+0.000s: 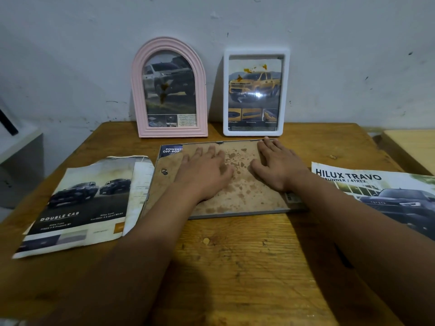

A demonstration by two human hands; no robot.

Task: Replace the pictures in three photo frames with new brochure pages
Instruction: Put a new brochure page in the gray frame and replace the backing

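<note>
A flat photo frame [242, 208] lies face down in the middle of the wooden table, its stained brown backing board [244, 184] on top. A dark brochure corner [171, 150] peeks out at its far left. My left hand [204, 171] and my right hand [277, 164] both press flat on the backing board, fingers straight. A pink arched frame [138, 90] and a white rectangular frame [286, 95] stand against the wall, each holding a truck picture.
Stained brochure pages [80, 203] lie on the table at the left. A Hilux Travo brochure [381, 196] lies at the right edge. The wooden table [235, 267] has bare surface in front. A second light wooden surface [412, 149] sits at far right.
</note>
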